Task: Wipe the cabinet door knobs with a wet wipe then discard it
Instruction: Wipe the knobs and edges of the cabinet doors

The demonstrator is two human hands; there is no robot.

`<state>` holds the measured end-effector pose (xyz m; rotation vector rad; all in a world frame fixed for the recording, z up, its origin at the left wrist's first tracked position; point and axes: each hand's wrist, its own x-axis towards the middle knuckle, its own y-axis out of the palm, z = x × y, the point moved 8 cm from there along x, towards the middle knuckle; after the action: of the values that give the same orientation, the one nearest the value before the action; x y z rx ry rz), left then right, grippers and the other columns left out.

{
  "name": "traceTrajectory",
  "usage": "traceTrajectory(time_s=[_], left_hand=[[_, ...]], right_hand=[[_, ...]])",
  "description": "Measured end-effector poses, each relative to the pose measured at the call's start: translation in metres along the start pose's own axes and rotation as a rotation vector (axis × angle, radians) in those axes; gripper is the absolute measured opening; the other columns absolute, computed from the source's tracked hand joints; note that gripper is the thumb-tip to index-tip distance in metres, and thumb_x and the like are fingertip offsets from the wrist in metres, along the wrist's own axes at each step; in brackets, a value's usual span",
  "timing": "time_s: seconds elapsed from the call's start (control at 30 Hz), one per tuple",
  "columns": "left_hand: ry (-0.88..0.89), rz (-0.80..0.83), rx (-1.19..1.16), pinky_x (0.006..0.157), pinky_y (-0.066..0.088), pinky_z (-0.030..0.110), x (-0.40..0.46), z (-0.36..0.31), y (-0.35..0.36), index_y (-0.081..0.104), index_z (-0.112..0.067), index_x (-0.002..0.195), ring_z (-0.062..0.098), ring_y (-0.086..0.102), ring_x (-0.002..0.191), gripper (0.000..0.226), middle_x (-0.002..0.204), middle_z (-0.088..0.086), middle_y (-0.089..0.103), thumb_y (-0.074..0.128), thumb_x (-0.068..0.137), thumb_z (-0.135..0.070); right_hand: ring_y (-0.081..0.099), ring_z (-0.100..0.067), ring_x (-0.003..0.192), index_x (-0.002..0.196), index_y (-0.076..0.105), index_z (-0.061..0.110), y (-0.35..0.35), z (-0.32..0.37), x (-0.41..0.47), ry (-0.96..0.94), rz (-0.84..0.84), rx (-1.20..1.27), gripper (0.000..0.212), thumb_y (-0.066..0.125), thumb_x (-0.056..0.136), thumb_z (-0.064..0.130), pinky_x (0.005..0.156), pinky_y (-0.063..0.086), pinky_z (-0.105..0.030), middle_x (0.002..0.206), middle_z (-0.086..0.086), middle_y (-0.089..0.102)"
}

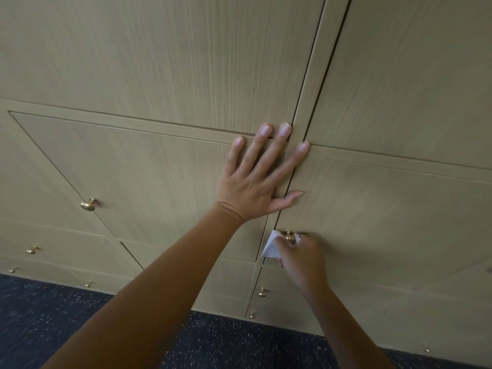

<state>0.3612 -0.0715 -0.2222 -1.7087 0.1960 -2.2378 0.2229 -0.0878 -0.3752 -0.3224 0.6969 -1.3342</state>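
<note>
My right hand (303, 258) holds a white wet wipe (271, 247) pressed around a small brass knob (288, 234) on the right cabinet door. The wipe hangs out to the left of my fingers, and only the knob's top shows. My left hand (262, 177) lies flat on the wood above, fingers spread across the seam between two doors (298, 145). It holds nothing. Another brass knob (89, 204) sticks out of the left door, well away from both hands.
Several smaller brass knobs sit on the drawers below, for example one knob (32, 250) at the left and one drawer knob (262, 292) under my right hand. Dark speckled floor (66, 315) runs along the cabinet's base.
</note>
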Motion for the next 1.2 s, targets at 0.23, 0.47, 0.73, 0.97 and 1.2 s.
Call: traceTrajectory(time_s=[0.23,0.47,0.73,0.97,1.2], left_hand=[[0.0,-0.019,0.013,0.125,0.004,0.049,0.0,0.001,0.0,0.017,-0.027,0.162,0.026,-0.003,0.159,0.097,0.162,0.009,0.021,0.046,0.086,-0.079],[-0.004,-0.017,0.008,0.125,0.006,0.049,0.0,0.0,-0.001,0.027,-0.028,0.159,0.026,-0.001,0.159,0.091,0.162,0.009,0.019,0.046,0.086,-0.079],[-0.004,-0.015,0.005,0.123,0.008,0.049,0.001,0.0,-0.002,0.02,-0.026,0.162,0.026,-0.002,0.159,0.094,0.161,0.009,0.024,0.045,0.087,-0.078],[0.006,-0.008,0.001,0.124,0.005,0.049,0.0,0.0,-0.001,0.012,-0.027,0.162,0.026,-0.005,0.158,0.096,0.162,0.009,0.018,0.044,0.088,-0.078],[0.0,-0.027,-0.011,0.121,0.011,0.05,0.0,0.0,-0.002,0.015,-0.027,0.162,0.026,-0.001,0.159,0.097,0.162,0.009,0.02,0.045,0.086,-0.078]], right_hand=[[0.065,-0.028,0.07,0.087,0.062,0.003,0.014,0.004,0.01,-0.016,0.038,-0.016,0.039,0.04,0.1,0.032,0.064,0.051,-0.033,0.074,-0.011,0.065],[0.044,-0.015,0.049,0.074,0.048,0.011,0.054,-0.002,-0.002,0.391,0.629,1.465,0.019,0.065,0.079,0.017,0.073,0.044,-0.034,0.054,0.0,0.042],[0.036,-0.011,0.036,0.078,0.045,0.013,0.045,-0.013,0.009,0.37,0.415,1.021,0.026,0.047,0.1,0.026,0.06,0.044,-0.032,0.047,0.002,0.035],[0.044,-0.021,0.049,0.067,0.048,0.012,0.02,0.004,0.012,0.098,0.149,0.314,0.028,0.042,0.094,0.017,0.053,0.037,-0.028,0.058,-0.007,0.046],[0.039,-0.013,0.041,0.067,0.041,0.014,0.046,-0.008,0.005,0.545,0.572,1.266,0.033,0.047,0.098,0.021,0.063,0.044,-0.033,0.048,0.001,0.036]])
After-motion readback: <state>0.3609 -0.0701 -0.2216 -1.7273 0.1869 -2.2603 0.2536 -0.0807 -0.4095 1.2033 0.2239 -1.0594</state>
